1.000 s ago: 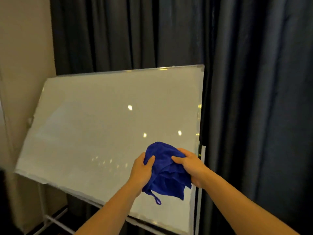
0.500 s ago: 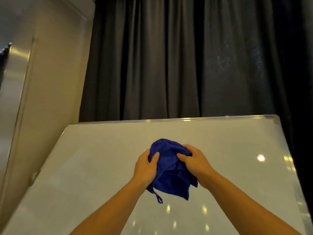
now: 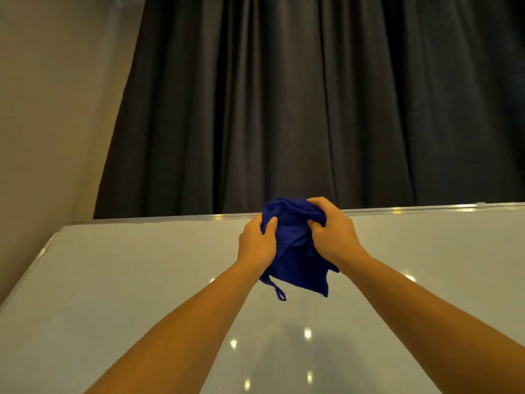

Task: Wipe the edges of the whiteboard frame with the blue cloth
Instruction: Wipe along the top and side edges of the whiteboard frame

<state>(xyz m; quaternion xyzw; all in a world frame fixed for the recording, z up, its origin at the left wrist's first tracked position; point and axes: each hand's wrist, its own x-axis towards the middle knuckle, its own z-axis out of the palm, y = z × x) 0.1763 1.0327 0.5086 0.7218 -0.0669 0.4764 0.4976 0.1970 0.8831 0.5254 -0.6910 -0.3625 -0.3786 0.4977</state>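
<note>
A bunched blue cloth point(image 3: 295, 251) with a small hanging loop is held between both hands in front of the whiteboard point(image 3: 127, 280). My left hand point(image 3: 257, 244) grips its left side and my right hand point(image 3: 332, 236) grips its right side and top. The top of the cloth reaches the whiteboard's silver top frame edge point(image 3: 426, 209), which runs across the view. Whether the cloth touches the frame, I cannot tell. The board's left frame edge point(image 3: 34, 261) slants down to the left.
Dark grey curtains point(image 3: 284, 95) hang behind the board. A beige wall point(image 3: 51, 109) stands at the left. Ceiling light reflections dot the lower board surface.
Both hands have carried the cloth from the board's lower right part up to the top frame edge. The view has tilted up, so the top edge now sits lower in frame.
</note>
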